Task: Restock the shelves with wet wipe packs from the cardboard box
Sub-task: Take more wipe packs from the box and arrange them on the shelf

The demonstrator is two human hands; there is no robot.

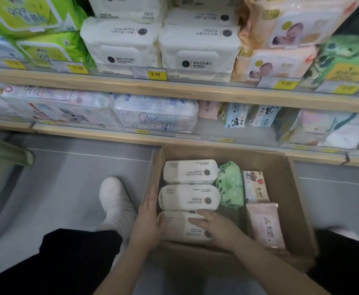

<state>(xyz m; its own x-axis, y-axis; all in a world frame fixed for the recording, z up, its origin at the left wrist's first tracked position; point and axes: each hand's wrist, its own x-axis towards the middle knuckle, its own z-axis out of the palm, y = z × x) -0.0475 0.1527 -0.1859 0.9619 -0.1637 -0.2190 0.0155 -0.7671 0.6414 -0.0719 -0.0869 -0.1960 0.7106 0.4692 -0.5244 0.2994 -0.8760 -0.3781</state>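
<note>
An open cardboard box (300, 201) stands on the floor below the shelves. Three white wet wipe packs lie in a row along its left side: far (190, 171), middle (189, 198) and nearest (178, 228). Beside them are a green pack (229, 185), a small pack with red print (255, 185) and a pink pack (265, 225). My left hand (146, 222) lies with straight fingers against the nearest white pack's left end, inside the box wall. My right hand (214, 228) rests flat on top of that pack, fingers reaching left.
Matching white packs (197, 50) fill the upper shelf above a wooden shelf edge (174, 90) with yellow price tags. The lower shelf holds tissue bundles (155, 113) and small packs. My white shoe (114, 201) is left of the box. A green bin (1, 173) stands at far left.
</note>
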